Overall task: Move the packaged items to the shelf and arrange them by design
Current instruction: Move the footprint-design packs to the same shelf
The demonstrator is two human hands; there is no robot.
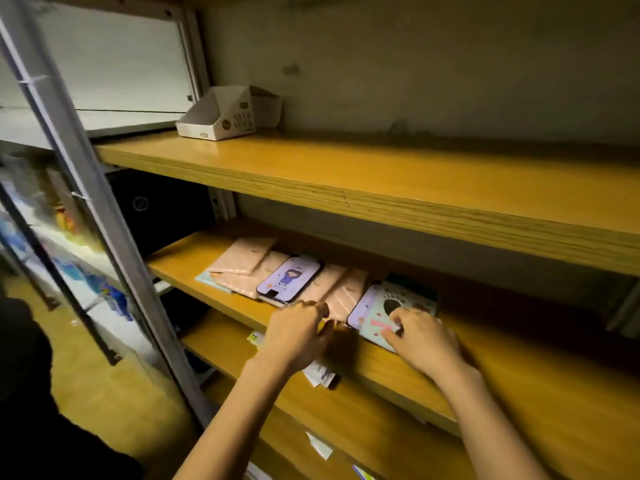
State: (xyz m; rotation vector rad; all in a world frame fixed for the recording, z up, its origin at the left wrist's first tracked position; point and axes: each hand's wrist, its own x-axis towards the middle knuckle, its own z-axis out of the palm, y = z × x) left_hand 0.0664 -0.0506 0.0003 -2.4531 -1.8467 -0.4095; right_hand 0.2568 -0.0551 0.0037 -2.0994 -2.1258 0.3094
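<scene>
Both hands reach onto the middle shelf (194,268), where the packs lie in a loose row; sorting looks under way. Left hand (299,329) curls on the near edge of a pink pack (341,296). Right hand (424,337) pinches a green paw-print pack (405,299) at the row's right end. Next, likely: slide like designs together, neatly.
</scene>
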